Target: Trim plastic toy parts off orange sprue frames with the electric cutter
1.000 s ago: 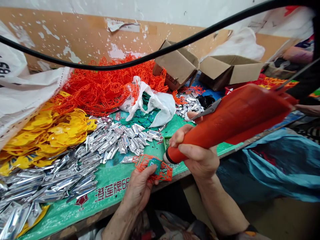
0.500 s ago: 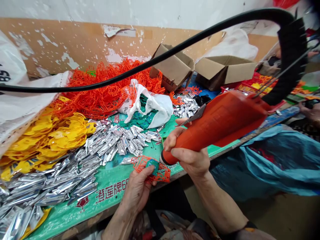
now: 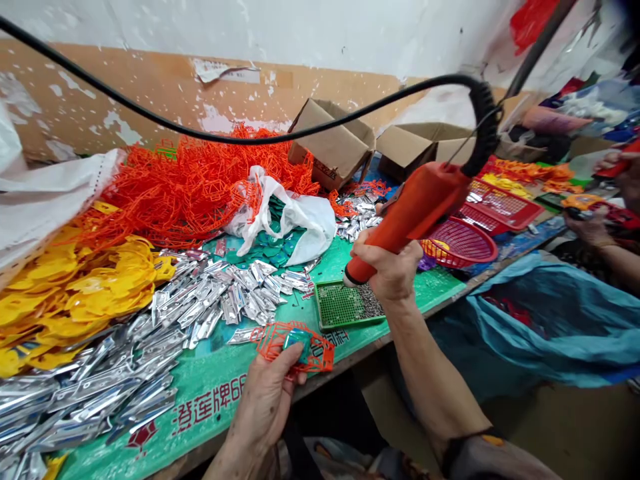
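Note:
My left hand (image 3: 265, 400) grips an orange plastic lattice frame (image 3: 295, 345) with a small green piece set in it, held at the table's near edge. My right hand (image 3: 390, 270) is wrapped around an orange electric screwdriver (image 3: 415, 207), its tip hovering over a green screw tray (image 3: 345, 305) to the right of the frame. A black cable (image 3: 250, 139) arcs from the tool's back end across the view.
On the green table cover (image 3: 210, 393) lie silver foil pieces (image 3: 165, 320), yellow plastic parts (image 3: 75, 287), an orange frame pile (image 3: 190, 180), a white bag (image 3: 295, 213) over green pieces, cardboard boxes (image 3: 330, 143) and red baskets (image 3: 460, 240). Another person's hands (image 3: 595, 223) work at far right.
My right hand lifted the screwdriver off the frame and swung it right, over the green screw tray. My left hand still holds the frame in the same spot.

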A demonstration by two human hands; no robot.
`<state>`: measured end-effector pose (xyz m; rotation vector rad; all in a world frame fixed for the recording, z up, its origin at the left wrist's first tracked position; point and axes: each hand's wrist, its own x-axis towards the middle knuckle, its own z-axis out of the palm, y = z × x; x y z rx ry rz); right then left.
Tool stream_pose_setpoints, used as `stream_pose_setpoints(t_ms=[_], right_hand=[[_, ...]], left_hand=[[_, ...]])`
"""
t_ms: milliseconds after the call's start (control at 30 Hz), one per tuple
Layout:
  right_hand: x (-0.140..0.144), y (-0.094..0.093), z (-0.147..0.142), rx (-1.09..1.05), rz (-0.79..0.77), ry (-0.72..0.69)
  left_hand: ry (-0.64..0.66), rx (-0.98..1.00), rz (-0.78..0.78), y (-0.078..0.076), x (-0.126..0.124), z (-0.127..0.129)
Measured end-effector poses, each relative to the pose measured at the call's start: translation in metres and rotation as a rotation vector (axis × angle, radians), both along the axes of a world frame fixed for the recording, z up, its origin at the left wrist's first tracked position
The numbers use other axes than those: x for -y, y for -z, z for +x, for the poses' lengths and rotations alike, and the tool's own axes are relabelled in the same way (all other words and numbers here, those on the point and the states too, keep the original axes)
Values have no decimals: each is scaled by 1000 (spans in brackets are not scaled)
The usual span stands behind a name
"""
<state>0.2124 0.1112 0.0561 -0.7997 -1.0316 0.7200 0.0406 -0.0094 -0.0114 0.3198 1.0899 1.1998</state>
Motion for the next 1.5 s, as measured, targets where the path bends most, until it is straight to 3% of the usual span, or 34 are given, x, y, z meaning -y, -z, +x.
stream_pose_setpoints(t_ms=[500,1500], right_hand=[[-5,20,-8,2,-65,-25],[-9,21,-4,71,-62,67]], left_hand=[[-55,55,-57,-3,-2,-1],[-91,80,-91,0,-1,-3]])
